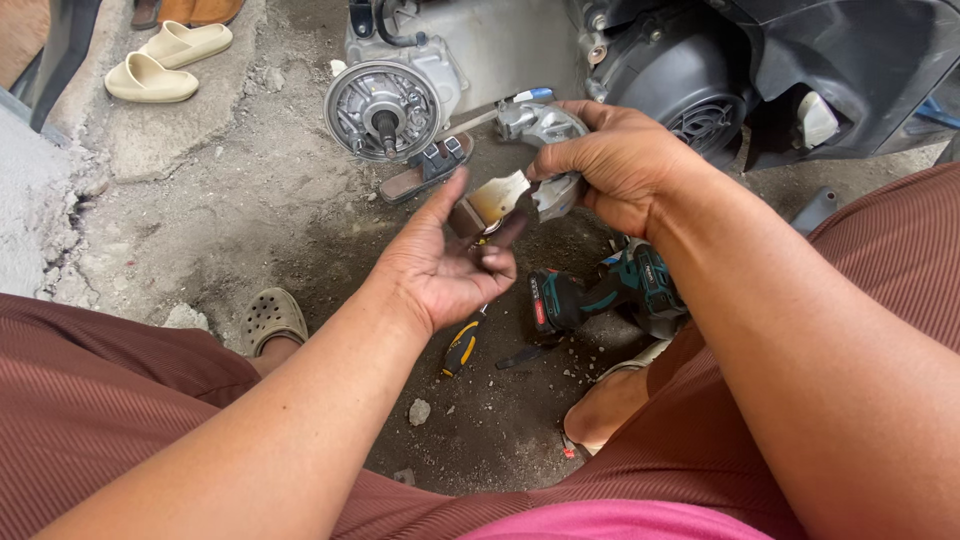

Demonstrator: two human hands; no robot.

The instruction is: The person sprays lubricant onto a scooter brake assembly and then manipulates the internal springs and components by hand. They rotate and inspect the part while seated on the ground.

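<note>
Right hand (620,165) grips a grey cast-metal brake part (545,125), fingers curled over its top and thumb pressed underneath. The part is held in the air, centre frame, just near of the scooter's engine case (500,45).

Left hand (455,265) is palm up, fingers loosely spread, thumb extended. A flat brake pad (495,205) with a tan, rust-stained face lies across its fingertips, its right edge touching the metal part. More cradled than pinched; I can't tell whether the fingers clamp it.

Far, centre-left: a round silver hub (383,108) with a stub shaft at its middle, exposed on the engine case. Right of it, a black finned cover (690,100) and black body panels (860,60).

On the ground just near of the hub: a long brownish flat tool (425,170) with a dark block on top. At its far right end, a pen-like item (530,95) with a blue tip.

Below the hands, on dirty concrete (250,220): a teal-and-black cordless driver (610,290) lying on its side, with a small red rectangular label on the battery end. Left of it, a screwdriver (460,348) with a yellow-and-black handle.

Far left: a pair of cream slip-on shoes (165,60) on a raised slab. Near left: a grey-green perforated clog (268,318) on the person's foot. Brown ribbed trousers (110,390) fill both near corners.
</note>
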